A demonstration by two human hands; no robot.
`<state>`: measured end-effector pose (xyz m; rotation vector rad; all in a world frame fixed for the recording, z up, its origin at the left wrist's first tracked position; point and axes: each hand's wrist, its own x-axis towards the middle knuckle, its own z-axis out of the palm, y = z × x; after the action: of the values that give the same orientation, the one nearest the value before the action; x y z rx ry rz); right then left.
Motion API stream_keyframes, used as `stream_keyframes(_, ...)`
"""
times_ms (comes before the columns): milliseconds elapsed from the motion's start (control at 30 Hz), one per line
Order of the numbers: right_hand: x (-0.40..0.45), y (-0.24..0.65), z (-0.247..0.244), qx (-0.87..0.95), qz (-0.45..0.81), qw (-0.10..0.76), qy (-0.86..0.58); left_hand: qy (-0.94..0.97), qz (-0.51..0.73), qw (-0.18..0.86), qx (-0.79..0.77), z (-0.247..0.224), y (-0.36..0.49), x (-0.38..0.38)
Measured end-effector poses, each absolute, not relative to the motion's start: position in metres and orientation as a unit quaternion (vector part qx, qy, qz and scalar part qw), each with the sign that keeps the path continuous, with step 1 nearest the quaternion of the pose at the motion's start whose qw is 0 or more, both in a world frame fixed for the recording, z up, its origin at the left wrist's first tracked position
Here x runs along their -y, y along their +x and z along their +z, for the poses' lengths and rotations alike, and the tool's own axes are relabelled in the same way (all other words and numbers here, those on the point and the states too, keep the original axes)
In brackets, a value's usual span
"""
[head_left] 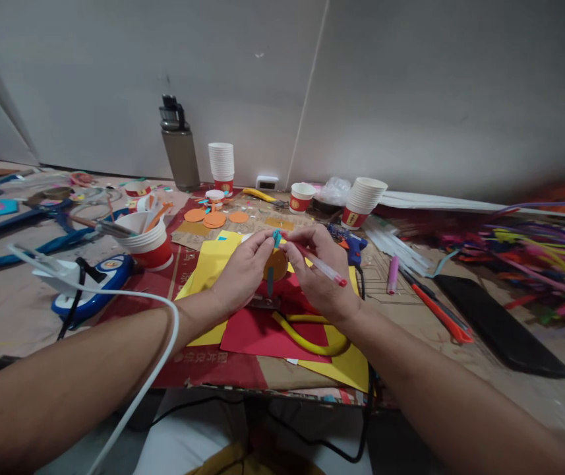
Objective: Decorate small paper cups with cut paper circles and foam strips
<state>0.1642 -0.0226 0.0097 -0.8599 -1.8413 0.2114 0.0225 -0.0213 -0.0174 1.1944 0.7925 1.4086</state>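
My left hand point(248, 267) is closed, its thumb and finger pinching a small teal piece point(276, 235). My right hand point(322, 254) has its fingers wrapped round a pen point(327, 269) with a clear barrel and a red end. The pen's other end is hidden by the fingers near the teal piece. Between the hands shows a round amber-brown thing point(277, 265) with a dark strip point(270, 282) in front; whether a hand touches it I cannot tell. Below lie red paper point(252, 335), yellow paper point(356, 363) and a bent yellow tube point(312, 345).
Orange discs point(214, 220) lie ahead, before stacked paper cups point(221, 161). A blue glue gun point(355, 247), a pink marker point(393, 274) and a black phone-like slab point(502, 323) are on the right. At left stand a tool-filled cup point(151, 247) and a white cable point(171, 336) crossing my left forearm.
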Motion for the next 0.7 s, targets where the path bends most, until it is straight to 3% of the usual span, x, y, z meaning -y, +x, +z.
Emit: stream_keyframes(700,0.0224,0.1656,0.0071,0.767,0.093,0.517,-0.368,0.492,0.599,0.538,-0.332,-0.0134,0.0236,0.0226)
